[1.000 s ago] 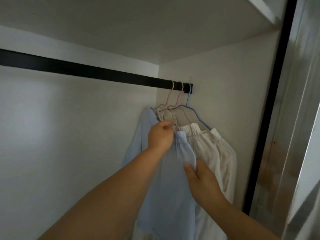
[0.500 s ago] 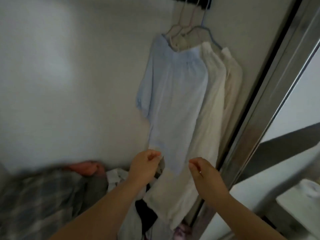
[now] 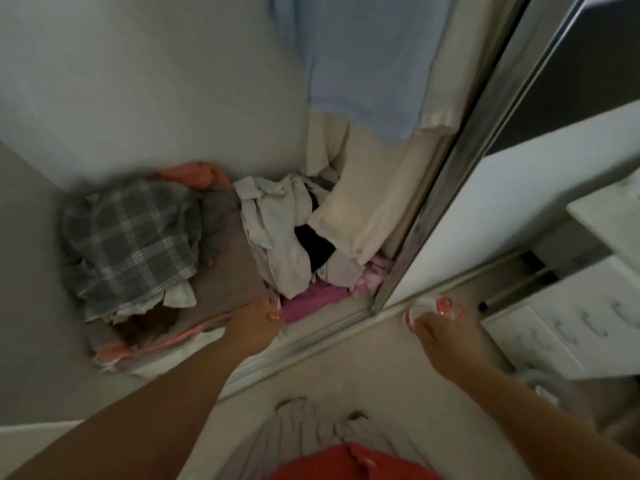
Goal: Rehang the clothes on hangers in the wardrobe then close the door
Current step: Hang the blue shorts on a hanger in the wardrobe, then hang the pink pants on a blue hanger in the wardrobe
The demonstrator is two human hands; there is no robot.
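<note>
Grey-and-white plaid garment (image 3: 131, 237), landmark of the floor heap. Behind it, an orange cloth (image 3: 194, 173); just right of it, a taupe-brown piece (image 3: 228, 268); farther right, crumpled white fabric (image 3: 277, 223) over a black item (image 3: 313, 245). Magenta cloth (image 3: 315, 299) lies right of and nearer than the plaid. Above and right hang a pale blue garment (image 3: 367, 60) and a cream one (image 3: 374, 192).

A white drawer unit (image 3: 568, 327) with curved handles stands at my right on the pale floor (image 3: 353, 372). Near it a pink-and-white slipper (image 3: 438, 308) lies beside the door track.
</note>
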